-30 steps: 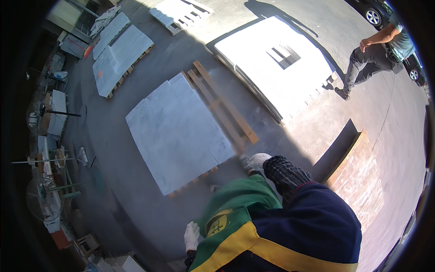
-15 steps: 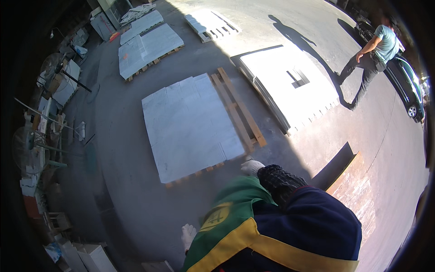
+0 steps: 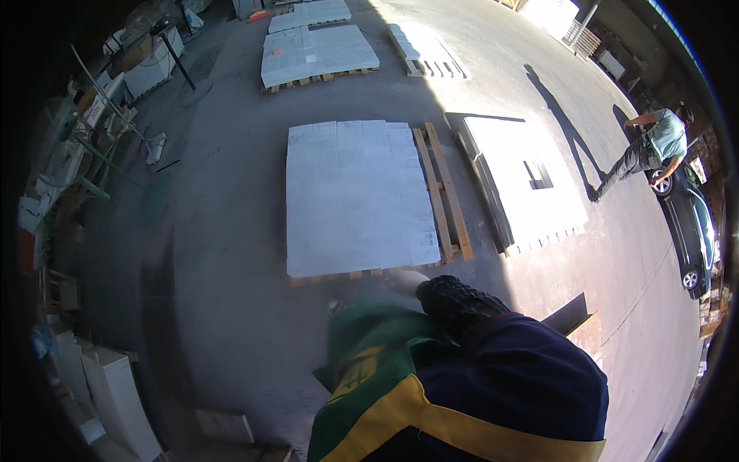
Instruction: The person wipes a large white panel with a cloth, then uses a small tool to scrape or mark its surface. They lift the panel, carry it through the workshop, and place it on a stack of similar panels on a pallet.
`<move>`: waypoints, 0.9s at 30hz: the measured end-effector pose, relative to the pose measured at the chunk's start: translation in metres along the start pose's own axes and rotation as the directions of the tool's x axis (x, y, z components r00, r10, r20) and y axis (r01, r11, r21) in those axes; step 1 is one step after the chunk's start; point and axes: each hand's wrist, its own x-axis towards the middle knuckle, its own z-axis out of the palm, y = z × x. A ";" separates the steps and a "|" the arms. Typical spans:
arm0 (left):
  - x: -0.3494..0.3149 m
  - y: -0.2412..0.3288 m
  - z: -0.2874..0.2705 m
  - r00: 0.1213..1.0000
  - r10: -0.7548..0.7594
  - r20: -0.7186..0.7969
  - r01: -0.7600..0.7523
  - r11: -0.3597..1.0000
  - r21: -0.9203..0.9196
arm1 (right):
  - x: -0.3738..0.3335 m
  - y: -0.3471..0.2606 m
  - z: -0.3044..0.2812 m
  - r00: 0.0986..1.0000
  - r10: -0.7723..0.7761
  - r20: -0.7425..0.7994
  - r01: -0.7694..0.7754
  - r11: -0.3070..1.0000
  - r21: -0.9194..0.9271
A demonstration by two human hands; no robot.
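Observation:
My right hand (image 3: 406, 282), in a whitish glove below a dark ribbed cuff, is smeared by motion in front of my body. It appears just short of the near edge of a pallet stacked with pale slabs (image 3: 358, 196); whether it touches anything I cannot tell. Of my left hand (image 3: 335, 306) only a small pale, blurred bit shows past the edge of my green and yellow apron (image 3: 385, 331). Its fingers are hidden. Bare wooden slats (image 3: 445, 189) stick out on the right side of the pallet.
Another slab stack (image 3: 531, 181) stands in sunlight to the right, beyond it a person (image 3: 658, 146) beside a dark car (image 3: 687, 231). More loaded pallets (image 3: 319, 55) lie farther off. Pale boxy pieces (image 3: 115, 393) and a stand fan's pole (image 3: 178, 61) line the left.
My view has shifted, and the pallet now sits more squarely ahead. My left hand has moved forward, mostly behind the apron. The person at right has moved nearer the car and bends an arm.

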 end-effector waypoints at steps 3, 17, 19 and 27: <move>0.008 0.002 0.005 1.000 -0.005 0.000 0.005 0.994 -0.109 | 0.048 0.010 0.032 0.961 -0.244 0.127 0.268 0.935 -0.234; 0.044 0.107 -0.067 0.946 -0.128 -0.299 -0.080 0.800 -0.595 | 0.348 -0.288 0.017 0.652 -0.627 0.426 0.734 0.382 -0.562; 0.066 0.138 -0.081 0.941 -0.124 -0.314 -0.107 0.771 -0.627 | 0.384 -0.355 0.013 0.596 -0.637 0.488 0.752 0.232 -0.616; 0.183 0.286 -0.174 0.963 -0.076 -0.259 -0.105 0.779 -0.618 | 0.430 -0.565 0.063 0.610 -0.710 0.354 0.716 0.684 0.138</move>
